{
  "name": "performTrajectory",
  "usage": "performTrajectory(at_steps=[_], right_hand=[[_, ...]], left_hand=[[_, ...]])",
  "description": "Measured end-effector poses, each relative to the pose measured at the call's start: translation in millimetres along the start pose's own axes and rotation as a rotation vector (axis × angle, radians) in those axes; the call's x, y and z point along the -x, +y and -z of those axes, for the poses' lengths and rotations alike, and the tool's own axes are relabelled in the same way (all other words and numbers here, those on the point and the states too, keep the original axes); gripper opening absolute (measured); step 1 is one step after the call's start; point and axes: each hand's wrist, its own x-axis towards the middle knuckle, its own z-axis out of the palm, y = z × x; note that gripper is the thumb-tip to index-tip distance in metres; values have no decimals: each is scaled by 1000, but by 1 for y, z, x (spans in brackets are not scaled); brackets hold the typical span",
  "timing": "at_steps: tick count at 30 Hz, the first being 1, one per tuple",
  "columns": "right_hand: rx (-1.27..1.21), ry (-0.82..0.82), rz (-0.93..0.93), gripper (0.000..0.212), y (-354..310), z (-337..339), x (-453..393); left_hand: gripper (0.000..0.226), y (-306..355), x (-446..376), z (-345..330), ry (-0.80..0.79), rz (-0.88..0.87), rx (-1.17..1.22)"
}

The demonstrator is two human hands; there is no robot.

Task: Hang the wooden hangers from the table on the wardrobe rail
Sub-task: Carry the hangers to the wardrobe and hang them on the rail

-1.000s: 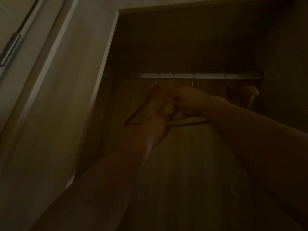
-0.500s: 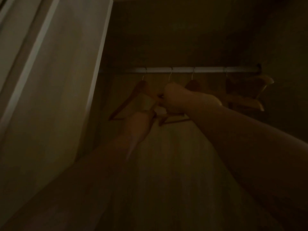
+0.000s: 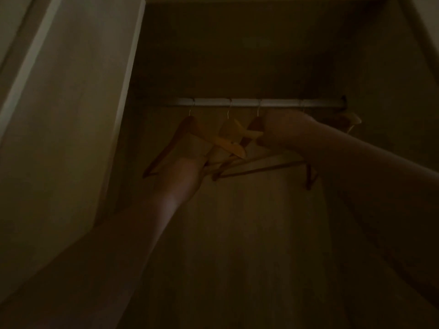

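Reaching up into a very dim wardrobe, I have both bare arms stretched toward the rail (image 3: 256, 102), a pale horizontal bar that crosses the upper middle of the view. Three wooden hangers hang from it by thin metal hooks, side by side. The left hanger (image 3: 171, 143) hangs at a slant, its shoulder running down to the left. The middle hanger (image 3: 231, 130) sits just to its right, and their wooden arms overlap where they cross. The third hanger (image 3: 255, 124) hangs right of that, its long lower bar stretching off to the right beneath my wrist. At the far right end of the rail, more hangers (image 3: 351, 118) show as a dark cluster, too dim to count.

My right hand (image 3: 282, 129) is curled up close against the third hanger, just below the rail, and its fingers seem closed around the wood, though the gloom keeps me from being certain. My left hand (image 3: 213, 155) rises from below and is mostly hidden behind the crossing hangers, so I cannot tell whether its fingers grasp anything. A pale wardrobe side panel (image 3: 71, 115) fills the left of the view.
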Motion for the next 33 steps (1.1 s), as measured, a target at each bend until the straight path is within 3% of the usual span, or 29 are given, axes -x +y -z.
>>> performTrajectory(at_steps=[7,24,27,31,33], right_hand=[[-301,-31,-22,30,9,-21,3],[-416,121,-28,37,10,-52,13],[-397,219,-10,28,14,-51,28],[-316,482,56,27,24,-36,49],[-236,477,4,26,33,-26,51]], left_hand=[[33,3,4,7,-42,4,-37],[30,-2,16,15,-35,86,-44],[28,0,20,17,-18,99,-35],[33,-1,25,16,3,182,36],[43,4,34,13,32,235,96]])
